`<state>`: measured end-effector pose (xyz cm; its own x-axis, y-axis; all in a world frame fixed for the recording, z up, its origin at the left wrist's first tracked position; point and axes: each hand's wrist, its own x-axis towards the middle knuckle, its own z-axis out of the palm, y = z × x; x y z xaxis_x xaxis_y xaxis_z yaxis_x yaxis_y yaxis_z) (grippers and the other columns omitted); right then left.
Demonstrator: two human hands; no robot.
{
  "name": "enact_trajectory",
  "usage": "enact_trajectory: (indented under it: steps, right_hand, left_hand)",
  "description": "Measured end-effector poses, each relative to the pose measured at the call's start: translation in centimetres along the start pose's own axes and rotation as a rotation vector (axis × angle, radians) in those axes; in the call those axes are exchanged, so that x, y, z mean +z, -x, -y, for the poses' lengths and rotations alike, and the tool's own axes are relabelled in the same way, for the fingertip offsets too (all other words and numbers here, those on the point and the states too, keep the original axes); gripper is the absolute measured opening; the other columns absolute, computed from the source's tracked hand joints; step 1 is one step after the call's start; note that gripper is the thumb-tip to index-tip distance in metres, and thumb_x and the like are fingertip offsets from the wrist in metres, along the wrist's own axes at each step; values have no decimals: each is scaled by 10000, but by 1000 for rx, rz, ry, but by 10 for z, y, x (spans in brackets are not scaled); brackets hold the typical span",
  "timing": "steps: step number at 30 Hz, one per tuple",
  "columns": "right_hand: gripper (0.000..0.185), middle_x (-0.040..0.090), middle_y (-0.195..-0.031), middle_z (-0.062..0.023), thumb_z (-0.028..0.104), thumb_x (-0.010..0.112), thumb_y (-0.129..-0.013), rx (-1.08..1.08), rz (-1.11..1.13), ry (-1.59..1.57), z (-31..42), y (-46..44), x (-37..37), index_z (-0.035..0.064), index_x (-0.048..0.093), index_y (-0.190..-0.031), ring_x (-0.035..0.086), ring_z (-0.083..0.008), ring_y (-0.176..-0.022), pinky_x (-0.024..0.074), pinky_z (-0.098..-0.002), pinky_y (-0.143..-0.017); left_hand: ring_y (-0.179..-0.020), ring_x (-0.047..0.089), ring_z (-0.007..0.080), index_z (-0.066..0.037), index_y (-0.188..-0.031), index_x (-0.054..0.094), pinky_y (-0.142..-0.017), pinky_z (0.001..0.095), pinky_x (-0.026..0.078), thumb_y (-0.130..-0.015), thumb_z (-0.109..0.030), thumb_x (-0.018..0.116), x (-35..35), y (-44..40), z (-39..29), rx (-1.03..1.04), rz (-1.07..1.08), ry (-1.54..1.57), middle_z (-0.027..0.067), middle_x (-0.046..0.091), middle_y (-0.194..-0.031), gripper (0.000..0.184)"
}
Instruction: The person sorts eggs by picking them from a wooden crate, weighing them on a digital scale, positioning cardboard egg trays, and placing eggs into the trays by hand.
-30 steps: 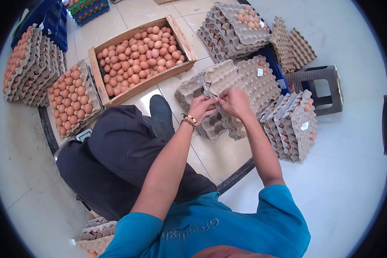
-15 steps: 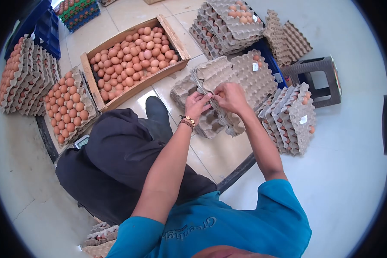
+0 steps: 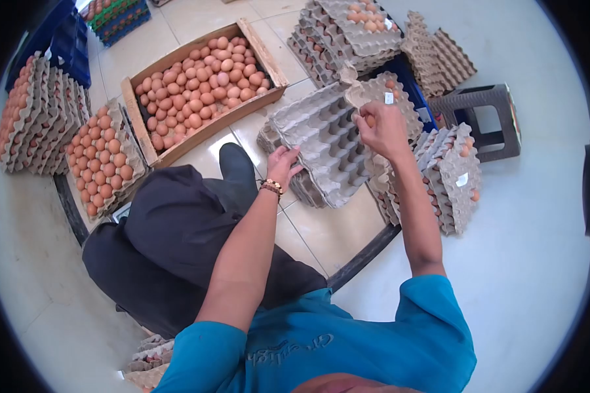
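A grey cardboard egg tray (image 3: 318, 141) leans over a stack of cardboard trays (image 3: 269, 139), its cups facing up and holding no eggs. My left hand (image 3: 283, 167) is closed on the near left edge of that tray. On the other side, my right hand (image 3: 383, 130) pinches the edge of a second, browner egg tray (image 3: 355, 95). This one stands tilted away to the right, apart from the grey tray, and my right hand hides part of it.
A wooden crate (image 3: 213, 124) full of brown eggs stands ahead. Filled egg trays (image 3: 105, 157) sit at the left, with taller stacks (image 3: 46, 118) behind. More stacked trays (image 3: 455, 173), a blue crate (image 3: 421, 98) and a grey stool (image 3: 498, 124) are at the right.
The trays gripped together before are now spread apart. My right hand has moved right with one tray, while my left hand has shifted slightly left and down with the other.
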<state>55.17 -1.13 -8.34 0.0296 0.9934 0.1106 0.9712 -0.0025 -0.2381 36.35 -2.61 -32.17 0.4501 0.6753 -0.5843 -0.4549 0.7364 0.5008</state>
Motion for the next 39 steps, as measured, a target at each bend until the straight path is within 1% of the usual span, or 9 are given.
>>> enact_trajectory:
  steps: [5, 11, 14, 17, 19, 24, 27, 32, 39]
  right_hand:
    - [173, 693, -780, -146, 209, 698, -783, 90, -147, -1, -13, 11, -11, 37, 709, -805, 674, -338, -724, 518, -428, -672]
    - [122, 663, -720, -132, 98, 729, -786, 153, -449, -209, -45, 35, -66, -8, 677, -819, 641, -232, -628, 498, -319, -620]
    - [97, 615, -693, -110, 8, 725, -774, 108, -437, -206, -19, 48, -101, -29, 645, -814, 589, -181, -606, 465, -292, -591]
    - [116, 575, -685, -105, -10, 733, -763, -105, -444, -197, 18, 54, -107, -31, 629, -808, 565, -183, -598, 449, -298, -580]
    - [121, 573, -680, -98, -18, 744, -739, -277, -503, -185, 37, 51, -95, -15, 638, -797, 573, -229, -573, 443, -315, -539]
    - [114, 579, -670, -86, -11, 734, -710, -644, -681, -264, 100, 29, -48, 11, 654, -788, 585, -259, -554, 445, -345, -488]
    - [183, 590, -708, -83, 23, 690, -614, -858, -801, -429, 153, 7, -23, 21, 646, -791, 572, -234, -566, 453, -356, -500]
    - [142, 585, -740, -49, 138, 729, -707, -811, -613, -607, 242, -5, -12, 70, 638, -793, 632, -217, -657, 491, -346, -549]
    - [53, 611, -714, -63, 108, 697, -776, -646, -638, -996, 261, -13, -11, 67, 666, -785, 631, -259, -621, 487, -361, -546]
  left_hand:
    - [-1157, 531, 221, -14, -1219, 498, -988, 455, 440, -898, -270, 712, -1, -2, -4, -49, -68, -71, 88, 535, -1284, 462]
    - [-1076, 589, 232, -20, -1205, 555, -949, 427, 468, -875, -236, 716, -7, -14, 10, -65, -261, -237, 81, 611, -1170, 426]
    - [-1002, 618, 207, -36, -1201, 585, -916, 393, 489, -874, -244, 706, 21, 11, -28, -63, -669, -901, 73, 638, -1117, 406]
    - [-994, 622, 202, -14, -1251, 562, -916, 377, 493, -877, -325, 701, 32, -1, -24, 323, -555, -566, 87, 630, -1148, 506]
    - [-1001, 620, 211, 5, -1288, 533, -908, 375, 495, -871, -395, 698, 81, 49, -71, 310, -149, -300, 99, 624, -1156, 601]
    - [-1110, 559, 184, 18, -1346, 480, -877, 347, 516, -787, -405, 810, 139, 168, -150, 705, 176, -184, 102, 598, -1167, 775]
    - [-984, 620, 153, 26, -1211, 588, -870, 301, 511, -821, -323, 797, 117, 191, -191, 990, -42, -507, 68, 652, -1042, 564]
    - [-1178, 549, 120, -36, -1367, 562, -1021, 274, 413, -1010, -128, 508, 52, 244, -267, 851, -293, -423, 99, 540, -1382, 373]
    - [-1060, 596, 163, 41, -1307, 555, -952, 296, 449, -900, 13, 607, -56, 286, -335, 1310, -568, -1313, 103, 629, -1197, 411]
